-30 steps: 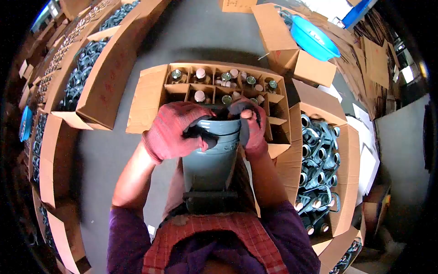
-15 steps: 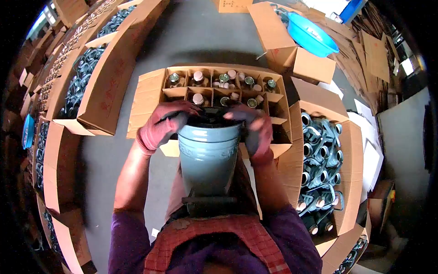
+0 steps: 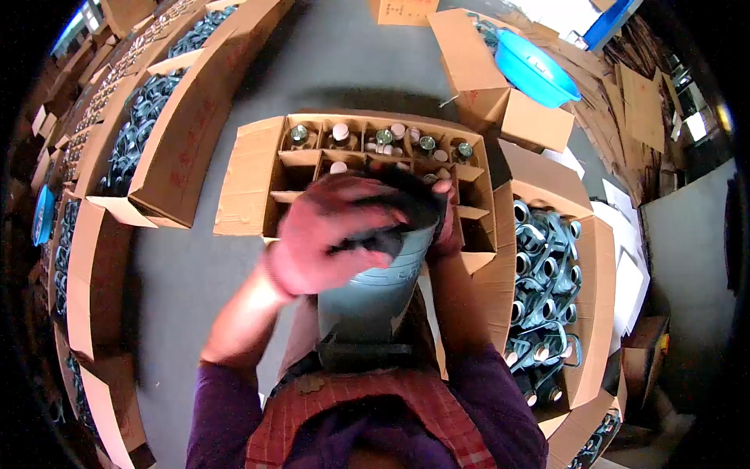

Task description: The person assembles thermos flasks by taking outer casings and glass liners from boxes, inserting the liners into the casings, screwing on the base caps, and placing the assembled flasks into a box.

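A grey-blue glazed jar [image 3: 367, 301] with a raised pattern below its rim stands between my legs, leaning slightly to the right. My left hand [image 3: 332, 234], in a pink glove with black palm, is bent over the left side of the jar's mouth. Motion smears its fingers. At the right of the rim my right hand [image 3: 447, 223], gloved alike, is closed around the edge. Something dark covers the mouth between the hands; I cannot tell whether it is glove or a separate piece. Just beyond is a divided cardboard box [image 3: 254, 180] holding several capped glass bottles [image 3: 341, 134].
On the right, an open carton [image 3: 590, 313] holds grey-blue bottle-necked pieces with straps [image 3: 547, 270]. Long cartons [image 3: 183, 148] of similar parts line the left. A blue basin [image 3: 539, 70] rests on a carton at the back right, near flattened cardboard [image 3: 641, 102].
My left hand has swung right and toward me across the jar's mouth. The jar has tipped slightly to the right, and my right hand has stayed at its rim.
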Available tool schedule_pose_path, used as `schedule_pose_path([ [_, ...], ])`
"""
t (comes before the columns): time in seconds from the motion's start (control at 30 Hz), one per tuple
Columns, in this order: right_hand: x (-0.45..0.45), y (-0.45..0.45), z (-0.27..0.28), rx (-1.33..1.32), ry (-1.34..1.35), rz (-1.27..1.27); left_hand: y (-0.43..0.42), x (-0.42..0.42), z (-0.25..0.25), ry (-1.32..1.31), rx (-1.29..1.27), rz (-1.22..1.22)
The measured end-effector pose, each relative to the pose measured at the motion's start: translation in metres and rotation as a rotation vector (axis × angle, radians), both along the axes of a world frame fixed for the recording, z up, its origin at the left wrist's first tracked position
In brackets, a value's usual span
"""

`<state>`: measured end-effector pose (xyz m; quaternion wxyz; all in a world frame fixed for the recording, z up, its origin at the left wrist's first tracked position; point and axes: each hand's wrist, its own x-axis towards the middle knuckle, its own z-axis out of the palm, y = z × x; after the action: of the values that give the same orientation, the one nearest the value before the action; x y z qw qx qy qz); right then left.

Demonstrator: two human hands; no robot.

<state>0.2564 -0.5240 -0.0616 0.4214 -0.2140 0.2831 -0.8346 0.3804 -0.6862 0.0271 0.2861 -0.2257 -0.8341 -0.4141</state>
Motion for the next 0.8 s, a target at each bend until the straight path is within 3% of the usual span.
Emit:
schedule_pose_path([
  [0.03,0.008,-0.001,-0.003,-0.097,-0.019,0.069,0.002,-0.002,-0.008,0.100,-0.083,-0.009],
  [0.1,-0.001,0.023,-0.005,0.194,0.575,-0.082,-0.026,-0.003,-0.043,0.051,0.260,-0.167],
  [0.13,0.014,0.028,0.015,0.273,0.972,-0.343,-0.030,-0.005,-0.053,0.055,0.340,-0.166],
  [0.17,0.014,0.030,0.019,0.293,1.077,-0.349,-0.033,-0.004,-0.057,0.058,0.417,-0.173],
  [0.23,0.004,0.035,0.034,0.322,1.324,-0.344,-0.027,0.002,-0.072,-0.172,0.837,-0.223],
  [0.3,0.007,0.042,0.070,0.223,1.266,-0.252,-0.018,-0.005,-0.094,-0.433,1.220,-0.121],
  [0.37,0.009,0.038,0.131,0.187,1.492,0.081,0.012,-0.002,-0.123,-0.612,1.404,-0.128],
  [0.4,0.010,0.043,0.143,0.258,1.661,0.106,0.032,0.000,-0.139,-0.672,1.461,-0.140],
  [0.53,0.029,0.053,0.176,0.171,2.091,0.282,0.084,0.003,-0.158,-0.756,1.532,-0.168],
  [0.63,0.060,0.069,0.187,0.315,2.278,-0.074,0.102,0.004,-0.163,-0.754,1.499,-0.131],
  [0.67,0.064,0.075,0.189,0.367,2.267,-0.084,0.105,0.006,-0.163,-0.750,1.469,-0.111],
  [0.73,0.067,0.100,0.181,0.642,2.147,-0.202,0.102,0.013,-0.160,-0.725,1.334,-0.049],
  [0.8,0.069,0.115,0.173,1.224,2.043,-0.184,0.096,0.024,-0.151,-0.669,1.079,0.036],
])
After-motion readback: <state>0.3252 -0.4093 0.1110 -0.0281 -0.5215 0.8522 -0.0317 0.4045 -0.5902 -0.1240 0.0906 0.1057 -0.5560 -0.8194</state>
